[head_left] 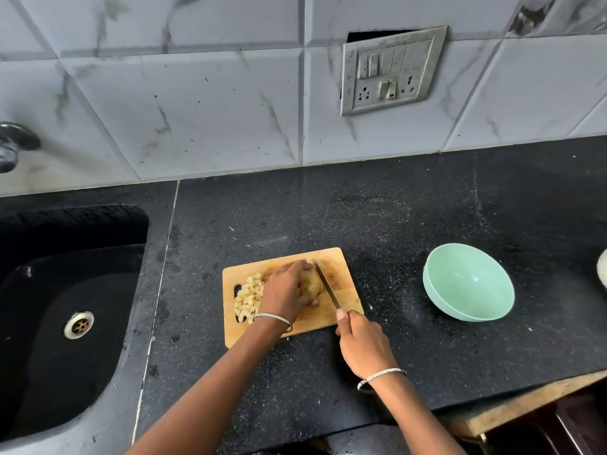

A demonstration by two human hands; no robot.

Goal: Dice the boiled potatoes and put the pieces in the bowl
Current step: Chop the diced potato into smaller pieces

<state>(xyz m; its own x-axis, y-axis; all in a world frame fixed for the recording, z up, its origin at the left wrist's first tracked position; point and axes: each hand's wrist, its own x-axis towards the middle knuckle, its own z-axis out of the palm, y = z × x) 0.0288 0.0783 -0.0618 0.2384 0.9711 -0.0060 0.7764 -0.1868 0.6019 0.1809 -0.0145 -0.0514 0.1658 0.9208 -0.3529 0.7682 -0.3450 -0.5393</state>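
Sink (49,372), one, black, fills the left side with a single metal drain (78,324) in its floor and one tap (14,144) on the tiled wall above it. Right of it, on the dark speckled surface (328,211), lies one wooden cutting board (328,315). On the board's left part sits one heap of diced potato pieces (249,295), too many and too small to count surely. Beside the heap, the left hand (284,290) curls over one uncut potato (311,284) at the board's middle and grips it. One knife (326,287) stands with its blade against the potato's right side, its handle wrapped in the right hand (363,343), forefinger laid along the top. Each wrist wears one silver bangle, two in all. Well apart to the right stands one mint-green bowl (460,274). One switch plate (392,70) is on the wall above.
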